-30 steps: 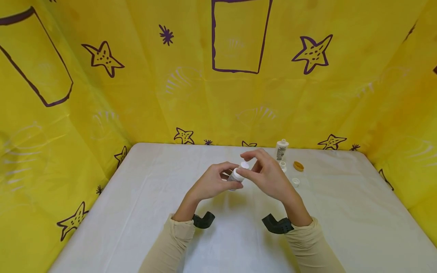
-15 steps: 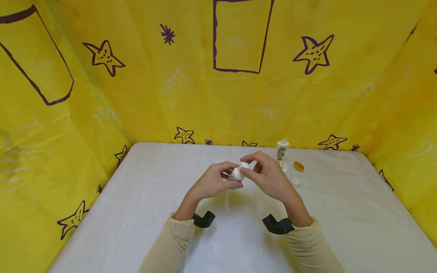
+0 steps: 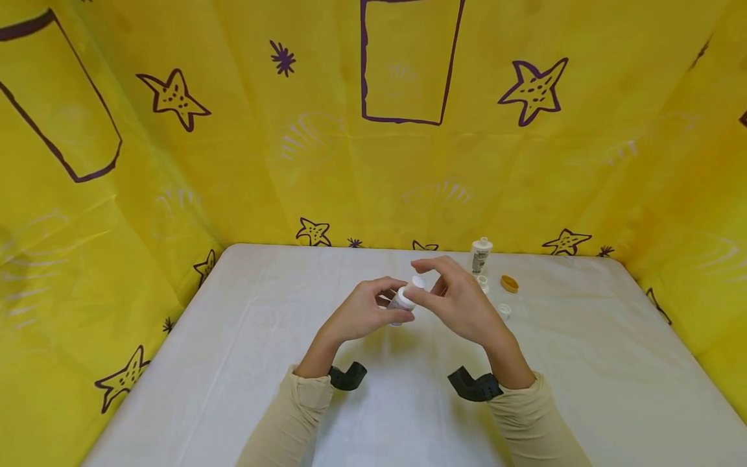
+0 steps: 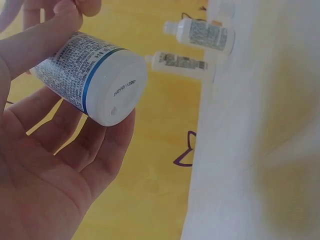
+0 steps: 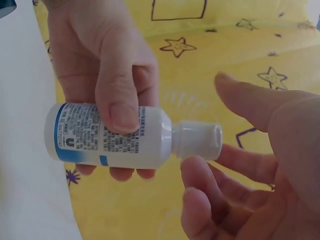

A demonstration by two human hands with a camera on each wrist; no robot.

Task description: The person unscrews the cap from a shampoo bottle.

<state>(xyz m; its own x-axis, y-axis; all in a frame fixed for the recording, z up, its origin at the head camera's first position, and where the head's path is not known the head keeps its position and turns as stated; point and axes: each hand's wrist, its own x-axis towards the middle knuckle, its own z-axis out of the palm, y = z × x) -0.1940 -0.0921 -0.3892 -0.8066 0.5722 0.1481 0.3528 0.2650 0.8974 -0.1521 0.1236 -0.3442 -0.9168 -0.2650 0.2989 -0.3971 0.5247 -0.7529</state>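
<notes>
My left hand (image 3: 367, 311) grips a small white bottle (image 5: 117, 132) round its body, the thumb across the printed label with a blue band. In the left wrist view the bottle's white base (image 4: 120, 90) faces the camera, stamped with dark characters. The bottle tilts, its white cap (image 5: 200, 140) towards my right hand (image 3: 461, 301). In the right wrist view the right thumb stands spread away from the cap. Several curled right fingers lie beside and below the cap; whether a fingertip touches it I cannot tell.
At the back right of the white table (image 3: 245, 389) stand a white labelled bottle (image 3: 480, 256) and a smaller white one (image 3: 482, 283), partly behind the right hand. An orange oval piece (image 3: 509, 283) and a small white cap (image 3: 504, 311) lie nearby. Yellow printed cloth (image 3: 327, 162) walls the table.
Half a second ago the right index finger and thumb were closer together at the cap; now the index finger stands away from it. The left hand keeps its grip on the bottle.
</notes>
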